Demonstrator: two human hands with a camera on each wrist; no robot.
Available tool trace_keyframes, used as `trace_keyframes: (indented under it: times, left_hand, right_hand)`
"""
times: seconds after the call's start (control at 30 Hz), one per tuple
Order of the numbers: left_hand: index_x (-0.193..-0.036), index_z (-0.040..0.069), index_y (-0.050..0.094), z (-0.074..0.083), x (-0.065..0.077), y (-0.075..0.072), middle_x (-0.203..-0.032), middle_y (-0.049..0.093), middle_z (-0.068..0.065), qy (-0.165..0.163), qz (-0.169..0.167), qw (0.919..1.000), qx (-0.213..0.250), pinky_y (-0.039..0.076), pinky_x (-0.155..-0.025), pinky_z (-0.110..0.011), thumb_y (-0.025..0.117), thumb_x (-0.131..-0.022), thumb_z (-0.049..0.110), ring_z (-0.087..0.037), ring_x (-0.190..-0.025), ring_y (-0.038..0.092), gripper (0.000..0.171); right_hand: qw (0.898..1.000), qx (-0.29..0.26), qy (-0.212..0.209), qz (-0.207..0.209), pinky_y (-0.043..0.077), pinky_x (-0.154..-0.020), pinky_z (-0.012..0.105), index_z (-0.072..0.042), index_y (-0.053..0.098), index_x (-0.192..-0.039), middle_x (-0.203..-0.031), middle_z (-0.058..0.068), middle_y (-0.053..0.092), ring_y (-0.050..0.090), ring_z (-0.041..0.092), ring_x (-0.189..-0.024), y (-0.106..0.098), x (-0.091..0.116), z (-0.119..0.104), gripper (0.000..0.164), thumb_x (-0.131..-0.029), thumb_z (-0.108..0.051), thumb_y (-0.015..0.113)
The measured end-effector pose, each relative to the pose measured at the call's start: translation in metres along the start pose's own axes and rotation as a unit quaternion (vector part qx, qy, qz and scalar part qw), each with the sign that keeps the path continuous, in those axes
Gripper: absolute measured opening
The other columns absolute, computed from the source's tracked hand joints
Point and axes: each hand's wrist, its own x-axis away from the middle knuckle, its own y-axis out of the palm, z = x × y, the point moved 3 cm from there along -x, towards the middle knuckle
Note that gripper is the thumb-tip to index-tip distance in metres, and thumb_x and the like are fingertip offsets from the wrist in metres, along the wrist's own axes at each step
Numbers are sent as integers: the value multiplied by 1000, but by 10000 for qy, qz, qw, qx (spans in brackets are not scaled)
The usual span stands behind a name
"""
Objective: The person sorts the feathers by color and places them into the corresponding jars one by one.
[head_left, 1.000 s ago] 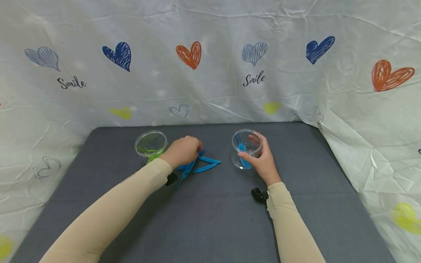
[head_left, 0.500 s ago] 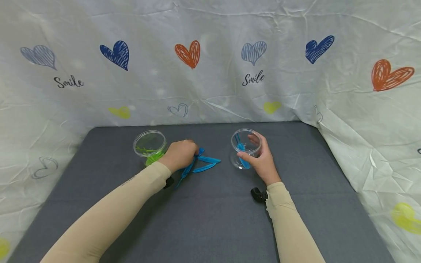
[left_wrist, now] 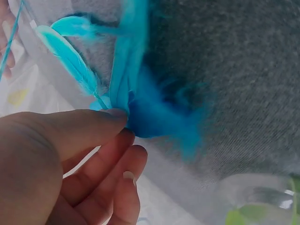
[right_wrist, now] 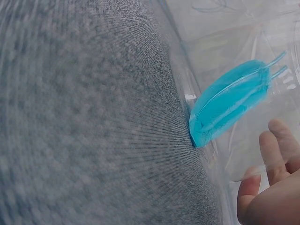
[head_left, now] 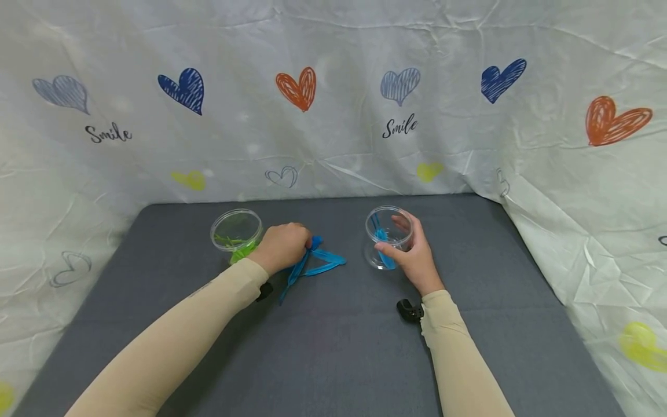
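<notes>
My left hand (head_left: 283, 246) pinches blue feathers (left_wrist: 152, 117) between thumb and fingers, low over the table. More blue feathers (head_left: 329, 263) fan out to the right and front of that hand; in the left wrist view a lighter feather (left_wrist: 70, 58) sticks out past the thumb. On the right, my right hand (head_left: 418, 258) holds a clear plastic cup (head_left: 371, 255) round its side, thumb in front and fingers behind. The cup stands upright on the table. Inside, blue feathers (right_wrist: 229, 101) lean against the wall with their quills upward.
To the left of my left hand stands another clear cup (head_left: 213, 234), with green feathers (head_left: 242, 252) in it. A grey cloth (head_left: 339, 359) covers the table. A white curtain (head_left: 333, 133) printed with hearts hangs behind and at the sides.
The left hand has drawn back slightly to the left, and the blue feathers by it have shifted a little with it. The right hand and its cup stay put.
</notes>
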Motion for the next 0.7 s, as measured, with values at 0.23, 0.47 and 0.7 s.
trace_keyframes:
  times: [0.23,0.47,0.7]
  left_hand:
    - [-106,9,83,6,1,-15,-106,77,-12,153,306,9994,-67,67,-74,-43,63,-107,8,-28,-91,76,20]
    - [-108,11,81,13,-1,-32,-108,77,-9,281,467,9984,-114,67,-75,-44,67,-105,9,-27,-93,75,14]
    - [-109,12,80,16,0,-46,-108,75,-8,439,398,9982,-58,66,-76,-42,68,-106,11,-25,-92,73,12]
  right_hand:
    - [10000,9,-15,27,34,-131,61,-31,33,-168,-166,-1,48,39,24,-160,-1,0,0,93,-93,-32,88]
    - [10000,-13,20,15,34,-132,58,-31,33,-167,-165,-2,49,39,22,-160,-1,1,1,93,-93,-35,88]
    - [10000,-17,49,15,32,-133,59,-31,33,-168,-166,-2,48,39,22,-160,1,0,1,93,-93,-35,88]
